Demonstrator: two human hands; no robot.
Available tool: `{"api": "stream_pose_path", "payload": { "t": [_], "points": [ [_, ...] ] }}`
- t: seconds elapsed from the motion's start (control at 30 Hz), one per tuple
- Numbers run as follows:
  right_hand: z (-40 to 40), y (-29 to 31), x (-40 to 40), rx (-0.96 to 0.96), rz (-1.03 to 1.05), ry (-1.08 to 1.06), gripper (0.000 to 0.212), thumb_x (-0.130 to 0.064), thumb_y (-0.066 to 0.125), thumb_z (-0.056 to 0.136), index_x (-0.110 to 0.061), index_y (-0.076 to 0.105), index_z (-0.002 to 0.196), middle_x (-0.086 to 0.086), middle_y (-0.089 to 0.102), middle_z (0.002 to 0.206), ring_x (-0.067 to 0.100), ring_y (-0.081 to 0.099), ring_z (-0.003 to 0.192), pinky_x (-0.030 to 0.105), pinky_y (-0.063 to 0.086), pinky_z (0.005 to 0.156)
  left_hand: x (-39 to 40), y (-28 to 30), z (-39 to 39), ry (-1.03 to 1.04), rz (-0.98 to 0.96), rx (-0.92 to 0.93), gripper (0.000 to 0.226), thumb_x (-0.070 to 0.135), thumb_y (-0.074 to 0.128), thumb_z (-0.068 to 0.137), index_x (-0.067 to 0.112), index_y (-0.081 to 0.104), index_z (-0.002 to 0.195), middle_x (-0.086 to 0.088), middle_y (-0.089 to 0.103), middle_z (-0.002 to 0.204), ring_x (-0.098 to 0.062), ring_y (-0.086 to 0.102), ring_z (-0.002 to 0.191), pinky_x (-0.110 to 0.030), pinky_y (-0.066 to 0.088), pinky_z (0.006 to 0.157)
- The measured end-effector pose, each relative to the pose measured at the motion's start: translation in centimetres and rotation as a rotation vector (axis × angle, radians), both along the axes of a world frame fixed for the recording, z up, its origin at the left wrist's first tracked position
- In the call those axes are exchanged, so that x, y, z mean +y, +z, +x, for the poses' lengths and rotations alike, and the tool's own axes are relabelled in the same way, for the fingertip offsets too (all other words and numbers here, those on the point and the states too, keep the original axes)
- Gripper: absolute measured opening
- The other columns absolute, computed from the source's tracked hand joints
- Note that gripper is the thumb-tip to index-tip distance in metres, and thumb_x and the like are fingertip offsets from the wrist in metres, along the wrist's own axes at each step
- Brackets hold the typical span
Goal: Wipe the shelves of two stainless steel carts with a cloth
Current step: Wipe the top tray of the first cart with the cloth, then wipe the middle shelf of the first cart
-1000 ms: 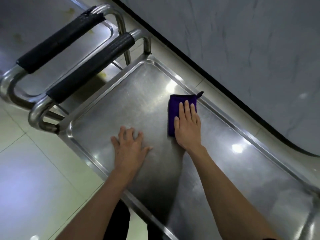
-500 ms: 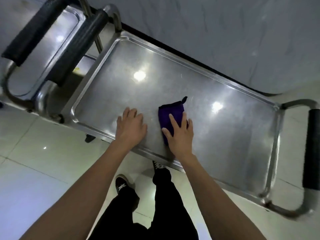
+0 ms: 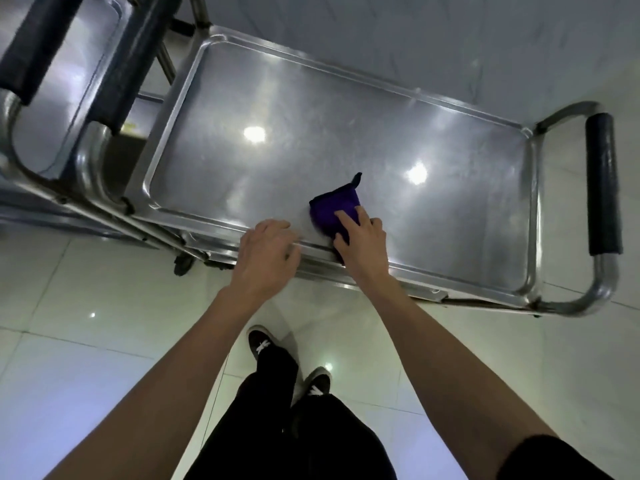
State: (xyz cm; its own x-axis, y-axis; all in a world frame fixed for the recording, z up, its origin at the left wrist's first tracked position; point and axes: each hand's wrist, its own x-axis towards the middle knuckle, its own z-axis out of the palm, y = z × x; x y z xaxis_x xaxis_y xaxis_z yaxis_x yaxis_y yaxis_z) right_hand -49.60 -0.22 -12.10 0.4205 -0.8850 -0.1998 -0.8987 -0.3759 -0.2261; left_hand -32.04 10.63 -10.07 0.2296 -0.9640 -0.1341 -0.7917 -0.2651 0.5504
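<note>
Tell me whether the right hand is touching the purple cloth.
Touching. The head view shows the right hand lying flat on the purple cloth, fingers overlapping it.

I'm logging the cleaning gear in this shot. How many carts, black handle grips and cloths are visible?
Stainless steel carts: 2, the near cart and the far cart
Black handle grips: 3
Purple cloth: 1
Total: 6

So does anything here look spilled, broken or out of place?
Nothing stands out. The purple cloth lies flat on the cart's top shelf under the right hand, near the front rim; no spill or damage shows.
</note>
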Motion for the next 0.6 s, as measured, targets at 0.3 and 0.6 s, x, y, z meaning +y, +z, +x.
{"api": "stream_pose_path", "payload": {
  "t": [0.3,0.6],
  "points": [
    [-5.3,1.2,10.9,-0.256,-0.078,-0.054,0.041,-0.026,0.058,0.096,-0.023,0.057,0.137,0.011,0.048,0.148,0.037,0.048,0.116,0.048,0.045,0.099,7.8,0.9,-4.8,-0.045,0.040,-0.081,0.034,0.028,0.061,0.097,0.016,0.066,0.129,-0.003,0.061,0.135,-0.025,0.045,0.134,-0.047,0.038,0.110],
    [-12.3,-0.3,20.6,-0.275,0.015,-0.098,0.042,-0.027,0.060,0.095,-0.024,0.057,0.136,0.008,0.052,0.145,0.034,0.049,0.116,0.046,0.044,0.099,15.8,0.5,-11.2,-0.144,0.221,-0.118,0.045,0.034,0.055,0.099,0.021,0.054,0.142,-0.003,0.056,0.142,-0.024,0.047,0.132,-0.047,0.039,0.108]
  ]
}}
